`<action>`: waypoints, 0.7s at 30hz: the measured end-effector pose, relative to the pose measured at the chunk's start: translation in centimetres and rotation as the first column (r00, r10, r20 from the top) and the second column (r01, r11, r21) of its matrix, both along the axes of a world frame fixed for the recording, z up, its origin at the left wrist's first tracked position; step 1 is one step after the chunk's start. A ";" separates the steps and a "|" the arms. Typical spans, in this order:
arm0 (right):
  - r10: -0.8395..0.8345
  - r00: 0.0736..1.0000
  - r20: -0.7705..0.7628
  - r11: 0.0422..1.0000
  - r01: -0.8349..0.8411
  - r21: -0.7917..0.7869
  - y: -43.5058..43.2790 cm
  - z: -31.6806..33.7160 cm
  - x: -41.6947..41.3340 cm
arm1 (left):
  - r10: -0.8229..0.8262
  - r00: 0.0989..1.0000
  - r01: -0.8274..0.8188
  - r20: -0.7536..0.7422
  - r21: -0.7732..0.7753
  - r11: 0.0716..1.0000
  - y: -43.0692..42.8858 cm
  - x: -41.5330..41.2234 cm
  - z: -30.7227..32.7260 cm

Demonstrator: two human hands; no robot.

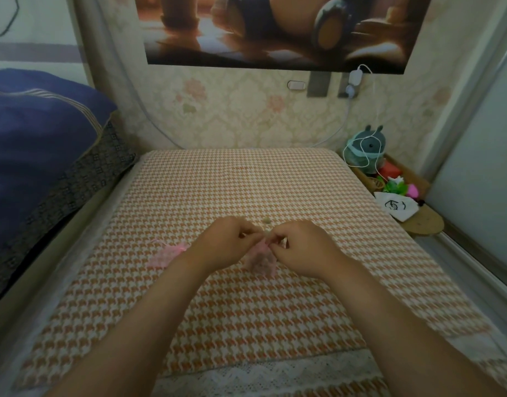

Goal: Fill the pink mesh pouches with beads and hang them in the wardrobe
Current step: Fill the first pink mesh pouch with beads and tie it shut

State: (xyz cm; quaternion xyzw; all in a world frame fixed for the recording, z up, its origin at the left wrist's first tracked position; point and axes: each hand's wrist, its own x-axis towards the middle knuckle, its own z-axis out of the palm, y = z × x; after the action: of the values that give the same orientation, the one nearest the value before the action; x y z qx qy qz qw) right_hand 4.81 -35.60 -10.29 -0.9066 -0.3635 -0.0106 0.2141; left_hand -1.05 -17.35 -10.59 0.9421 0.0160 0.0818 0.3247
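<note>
A pink mesh pouch [261, 260] hangs just above the orange houndstooth table cover [218, 184]. My left hand [226, 243] and my right hand [299, 247] pinch its gathered top from either side. Dark shapes show faintly through the mesh. A second pink mesh pouch [166, 255] lies flat on the cover to the left, partly hidden behind my left wrist. One small pale bead [266, 220] sits on the cover just beyond my fingers.
A blue pillow [37, 133] lies on the bed at the left. At the right, a low wooden shelf [424, 222] carries a grey plush toy [364, 151], a white drawstring bag [395, 207] and plastic flowers [395, 186]. A pale panel [481, 173] stands at the far right.
</note>
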 end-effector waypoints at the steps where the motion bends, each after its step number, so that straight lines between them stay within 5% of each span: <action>1: 0.005 1.000 -0.008 1.000 -0.005 0.013 0.1 0.0 0.0 | 0.013 1.000 -0.013 -0.010 0.011 1.000 -0.1 -0.1 0.1; 8: 0.012 0.992 -0.127 0.983 0.011 0.181 1.0 -0.2 0.4 | 0.163 0.987 -0.163 -0.007 0.006 0.987 1.4 -1.0 0.8; 13: -0.031 0.997 -0.077 1.000 0.030 -0.006 1.5 -1.1 1.4 | 0.281 0.960 -0.280 -0.006 0.041 0.959 3.4 -2.0 0.8; 21: -0.022 1.000 -0.017 0.980 0.019 -0.196 4.0 -3.1 0.9 | 0.239 0.966 -0.238 -0.098 0.030 0.971 3.9 -3.1 1.1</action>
State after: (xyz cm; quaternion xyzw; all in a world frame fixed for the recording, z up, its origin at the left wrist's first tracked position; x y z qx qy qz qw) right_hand 5.68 -31.58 -13.40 -0.9270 -0.3513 0.0318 0.1272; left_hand -4.18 -13.48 -9.45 0.9391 0.1449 0.0728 0.3029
